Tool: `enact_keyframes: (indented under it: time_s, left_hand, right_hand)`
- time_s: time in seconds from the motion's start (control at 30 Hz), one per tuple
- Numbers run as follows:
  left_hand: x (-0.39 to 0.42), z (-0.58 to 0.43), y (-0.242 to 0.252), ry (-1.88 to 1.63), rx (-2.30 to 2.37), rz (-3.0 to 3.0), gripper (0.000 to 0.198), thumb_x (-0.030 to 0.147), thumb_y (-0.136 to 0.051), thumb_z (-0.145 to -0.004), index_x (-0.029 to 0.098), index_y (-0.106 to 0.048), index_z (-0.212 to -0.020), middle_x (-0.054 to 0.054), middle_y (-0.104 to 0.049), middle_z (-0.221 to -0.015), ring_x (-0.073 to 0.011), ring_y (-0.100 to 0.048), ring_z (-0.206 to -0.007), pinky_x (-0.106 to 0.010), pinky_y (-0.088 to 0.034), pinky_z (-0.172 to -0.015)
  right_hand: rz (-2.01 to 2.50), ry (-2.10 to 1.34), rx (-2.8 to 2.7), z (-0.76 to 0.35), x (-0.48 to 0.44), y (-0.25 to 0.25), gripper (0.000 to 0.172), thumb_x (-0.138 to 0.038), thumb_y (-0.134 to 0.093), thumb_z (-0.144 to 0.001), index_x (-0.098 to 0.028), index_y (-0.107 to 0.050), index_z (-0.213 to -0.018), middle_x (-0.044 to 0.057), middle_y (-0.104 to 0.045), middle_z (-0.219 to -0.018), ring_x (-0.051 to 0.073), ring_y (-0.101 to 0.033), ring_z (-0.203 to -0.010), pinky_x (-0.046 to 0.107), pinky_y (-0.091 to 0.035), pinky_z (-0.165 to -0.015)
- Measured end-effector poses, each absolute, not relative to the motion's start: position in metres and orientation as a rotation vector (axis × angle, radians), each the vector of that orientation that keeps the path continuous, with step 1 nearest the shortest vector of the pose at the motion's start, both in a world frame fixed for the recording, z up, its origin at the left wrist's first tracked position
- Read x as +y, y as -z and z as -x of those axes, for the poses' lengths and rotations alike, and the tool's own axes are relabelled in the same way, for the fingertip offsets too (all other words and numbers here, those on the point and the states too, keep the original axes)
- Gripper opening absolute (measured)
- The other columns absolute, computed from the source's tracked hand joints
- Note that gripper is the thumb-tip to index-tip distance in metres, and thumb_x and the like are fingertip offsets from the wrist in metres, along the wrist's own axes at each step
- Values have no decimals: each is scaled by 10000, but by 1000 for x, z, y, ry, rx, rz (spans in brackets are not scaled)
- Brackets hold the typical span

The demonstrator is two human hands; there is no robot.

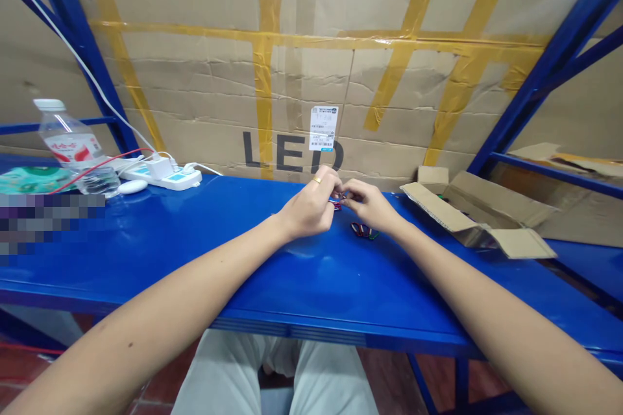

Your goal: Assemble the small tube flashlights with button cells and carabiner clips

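Note:
My left hand [311, 207], with a ring on one finger, is closed around a small bundle of thin wires [337, 205]; red and white strands show beside its fingertips. Thumb and fingers of my right hand [368, 203] pinch at the far end of the same bundle, and the fingertips of both hands nearly meet. What exactly lies between the right fingertips is too small to make out clearly. Just below the right hand, a second coiled wire bundle [364, 231] with dark, red, white and green parts rests on the blue table [311, 279].
An open cardboard box [479, 207] stands at the right, its flaps spread. To the left are a plastic bottle [73, 146], a white power strip [170, 176] with plugs and cables, and a white mouse-like object [132, 187]. A large taped cardboard sheet [204, 91] closes off the back.

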State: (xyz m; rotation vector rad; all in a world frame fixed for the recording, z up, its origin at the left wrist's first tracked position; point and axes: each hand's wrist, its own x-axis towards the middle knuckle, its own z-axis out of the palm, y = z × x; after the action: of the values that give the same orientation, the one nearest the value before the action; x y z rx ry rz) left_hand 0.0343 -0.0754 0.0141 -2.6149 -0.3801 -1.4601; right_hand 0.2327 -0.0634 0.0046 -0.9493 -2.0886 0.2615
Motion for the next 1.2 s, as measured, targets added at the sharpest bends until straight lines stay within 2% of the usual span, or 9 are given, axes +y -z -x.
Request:
enact_keyframes:
  time_s: [0.23, 0.47, 0.57, 0.67, 0.83, 0.9, 0.97, 1.07, 1.2]
  left_hand:
    - [-73, -32, -15, 1295, -306, 2587, 367, -36, -399, -706, 196, -347, -985, -103, -443, -998, -220, -503, -947, -378, -520, -793]
    - [-77, -40, -12, 1045, -332, 2531, 373, 16, -422, -734, 166, -390, -1074, -148, -484, -1095, -263, -527, -1028, -374, -528, -753]
    - [-77, -41, -14, 1156, -405, 2497, 340, 12, -418, -735, 154, -435, -1044, -141, -521, -1052, -258, -527, -1002, -404, -509, -823]
    - [-71, -34, -19, 1234, -670, 2499, 296, 2, -410, -738, 157, -499, -974, -118, -569, -988, -232, -547, -938, -392, -485, -835]
    - [-53, -17, -15, 768, -906, 2651, 223, 94, -439, -830, 149, -636, -919, -102, -651, -912, -242, -582, -897, -387, -448, -821]
    - [-49, -14, -12, 577, -920, 2700, 226, 146, -462, -856, 155, -681, -910, -106, -665, -885, -250, -590, -852, -381, -436, -778]
    - [-49, -14, -10, 469, -914, 2734, 225, 163, -485, -861, 164, -709, -872, -106, -669, -856, -241, -592, -806, -360, -420, -743]
    - [-51, -14, -12, 418, -881, 2784, 199, 153, -535, -834, 180, -727, -788, -92, -668, -802, -221, -585, -777, -325, -396, -713]
    - [-50, -11, -16, 372, -798, 2888, 195, 93, -589, -766, 214, -736, -726, -57, -674, -743, -208, -571, -783, -298, -370, -690]
  right_hand:
    - [931, -218, -2158, -232, -65, -5, 120, -113, -562, -809, -173, -661, -837, 35, -617, -843, 154, -526, -729, 298, -409, -681]
    - [892, -233, -2202, -233, -62, 0, 162, -92, -541, -790, -178, -668, -841, 52, -674, -868, 201, -610, -825, 336, -467, -757]
    - [916, -262, -2188, -232, -63, -1, 175, -89, -531, -783, -176, -665, -852, 56, -688, -880, 210, -624, -847, 348, -482, -772]
    - [936, -287, -2197, -232, -65, -4, 222, -71, -519, -778, -183, -670, -896, 62, -706, -932, 211, -634, -888, 363, -490, -816]
    - [964, -355, -2174, -231, -67, -5, 227, -78, -518, -772, -190, -683, -882, 59, -722, -941, 207, -648, -893, 380, -493, -853]
    - [1006, -502, -2135, -230, -69, -6, 174, -126, -555, -780, -188, -674, -889, 53, -721, -922, 189, -654, -806, 353, -514, -780]
    - [1062, -730, -2091, -230, -72, -9, 122, -188, -597, -782, -181, -653, -890, 49, -716, -883, 158, -641, -666, 304, -514, -643]
    - [1149, -1035, -2115, -232, -76, -15, 149, -262, -653, -765, -168, -636, -880, 52, -716, -830, 123, -600, -522, 237, -429, -461]
    - [1183, -1148, -2232, -234, -76, -16, 187, -256, -695, -713, -151, -672, -867, 62, -725, -828, 109, -590, -501, 206, -372, -405]
